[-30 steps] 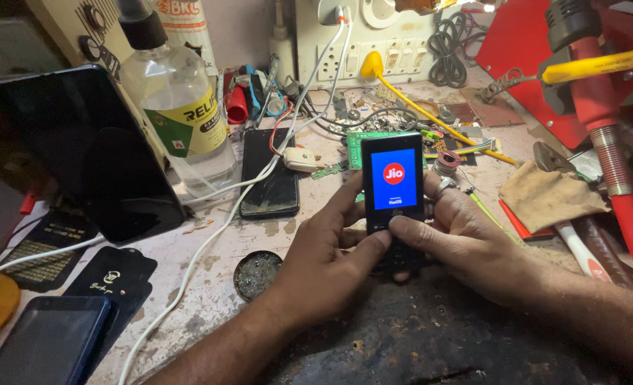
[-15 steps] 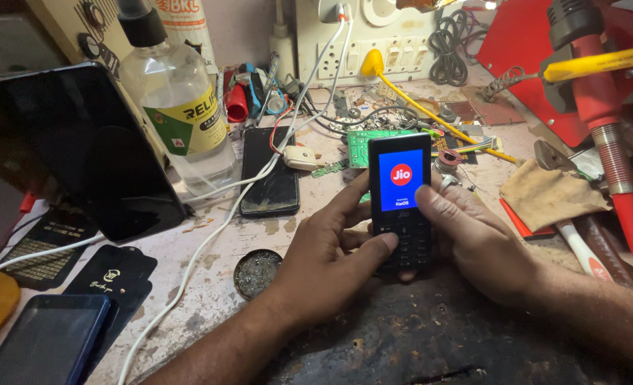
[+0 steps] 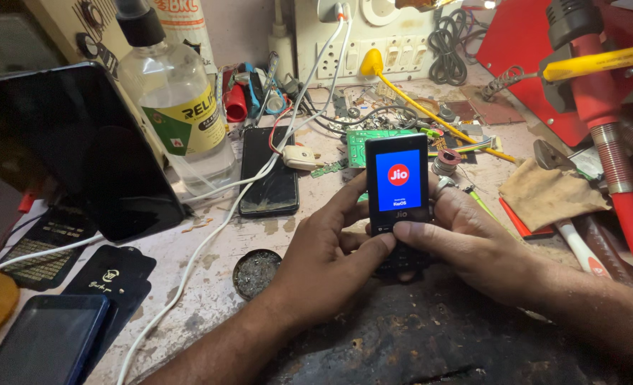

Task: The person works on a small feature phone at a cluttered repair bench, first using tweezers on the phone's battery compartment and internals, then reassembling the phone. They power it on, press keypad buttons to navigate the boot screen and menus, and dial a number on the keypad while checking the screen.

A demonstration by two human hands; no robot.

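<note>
Both hands hold a small black keypad phone (image 3: 398, 184) upright over the bench, its blue screen lit with a red round logo. My left hand (image 3: 323, 253) grips its left side, thumb reaching across the keypad. My right hand (image 3: 466, 239) grips the right side, thumb pressed on the keys just under the screen. The lower keypad is hidden by both thumbs.
A black smartphone (image 3: 269, 171) lies flat to the left, a white cable (image 3: 217, 221) running past it. A clear liquid bottle (image 3: 177, 114), a propped dark tablet (image 3: 81, 153), a green circuit board (image 3: 363, 142), a round tin (image 3: 256, 272), a tan cloth (image 3: 548, 192) and red tools (image 3: 616, 164) crowd the bench.
The phone has shifted slightly up and right between my hands, and my right thumb has moved onto the keys just below the screen. The screen stays lit.
</note>
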